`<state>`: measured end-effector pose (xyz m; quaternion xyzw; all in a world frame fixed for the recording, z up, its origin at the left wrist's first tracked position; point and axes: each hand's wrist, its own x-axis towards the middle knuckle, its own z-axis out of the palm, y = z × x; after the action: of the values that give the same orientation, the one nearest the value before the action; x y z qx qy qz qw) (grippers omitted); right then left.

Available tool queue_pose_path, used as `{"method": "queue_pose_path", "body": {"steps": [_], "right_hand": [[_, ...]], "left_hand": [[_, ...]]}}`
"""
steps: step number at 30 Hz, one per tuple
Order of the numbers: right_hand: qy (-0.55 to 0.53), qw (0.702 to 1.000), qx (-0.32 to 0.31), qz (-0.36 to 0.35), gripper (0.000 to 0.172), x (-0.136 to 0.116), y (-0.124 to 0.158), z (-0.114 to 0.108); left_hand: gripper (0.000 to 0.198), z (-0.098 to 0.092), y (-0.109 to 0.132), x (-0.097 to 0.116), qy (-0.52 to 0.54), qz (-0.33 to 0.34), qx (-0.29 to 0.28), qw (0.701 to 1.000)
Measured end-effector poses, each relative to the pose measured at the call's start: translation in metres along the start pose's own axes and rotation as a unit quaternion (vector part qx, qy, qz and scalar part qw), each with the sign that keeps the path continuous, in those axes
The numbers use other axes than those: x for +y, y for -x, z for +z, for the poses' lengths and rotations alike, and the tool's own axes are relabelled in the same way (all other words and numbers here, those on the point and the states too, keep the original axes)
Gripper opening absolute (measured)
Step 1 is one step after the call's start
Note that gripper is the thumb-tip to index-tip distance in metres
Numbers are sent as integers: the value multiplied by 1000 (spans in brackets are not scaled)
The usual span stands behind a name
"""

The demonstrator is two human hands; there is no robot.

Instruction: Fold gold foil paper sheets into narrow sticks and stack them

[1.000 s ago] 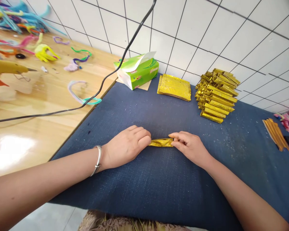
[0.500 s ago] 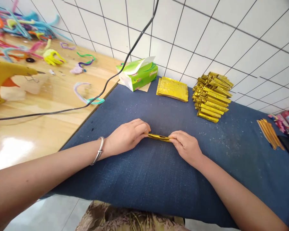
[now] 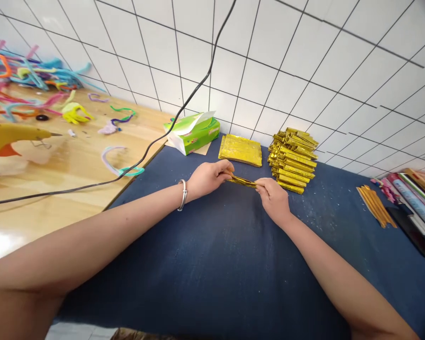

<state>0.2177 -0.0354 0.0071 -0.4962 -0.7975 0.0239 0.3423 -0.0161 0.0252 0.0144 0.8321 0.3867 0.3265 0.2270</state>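
A narrow folded strip of gold foil paper (image 3: 243,181) is stretched between my two hands above the dark blue cloth (image 3: 212,255). My left hand (image 3: 212,178), with a silver bangle at the wrist, pinches its left end. The right end is gripped between the thumb and fingers of my right hand (image 3: 274,200). Just beyond my hands lies a flat stack of gold foil sheets (image 3: 240,150). To its right rises a pile of folded gold strips (image 3: 293,160), close behind my right hand.
A green tissue box (image 3: 194,134) stands by the tiled wall. Across the left runs a black cable (image 3: 152,153). On the wooden table (image 3: 74,174) are a yellow glue gun (image 3: 10,141) and colourful pipe cleaners (image 3: 35,71). Orange-brown strips (image 3: 376,206) and books (image 3: 416,200) lie right.
Both hands have moved away from me with the gold strip, closer to the stack and pile. The camera view has tilted upward and shifted somewhat to the right.
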Motion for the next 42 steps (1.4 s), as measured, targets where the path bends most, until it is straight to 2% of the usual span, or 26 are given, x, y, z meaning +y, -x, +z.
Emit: {"method": "queue_pose_path", "body": {"steps": [5, 13, 22, 27, 32, 42], "right_hand": [[-7, 999, -15, 39, 18, 18, -8, 14], [6, 998, -29, 55, 19, 15, -6, 13], [13, 999, -32, 35, 20, 9, -3, 14], [8, 997, -65, 29, 19, 3, -1, 11], [42, 995, -87, -18, 22, 2, 0, 12], [24, 995, -77, -51, 24, 3, 3, 19]], "left_hand": [[14, 16, -8, -15, 14, -15, -4, 1000], [20, 19, -5, -17, -49, 62, -38, 996], [23, 19, -5, -9, -129, 112, -51, 984], [24, 16, -3, -5, -180, 152, -32, 971], [26, 15, 0, 2, -222, 195, -50, 954], [23, 24, 0, 0, -177, 208, -65, 960]]}}
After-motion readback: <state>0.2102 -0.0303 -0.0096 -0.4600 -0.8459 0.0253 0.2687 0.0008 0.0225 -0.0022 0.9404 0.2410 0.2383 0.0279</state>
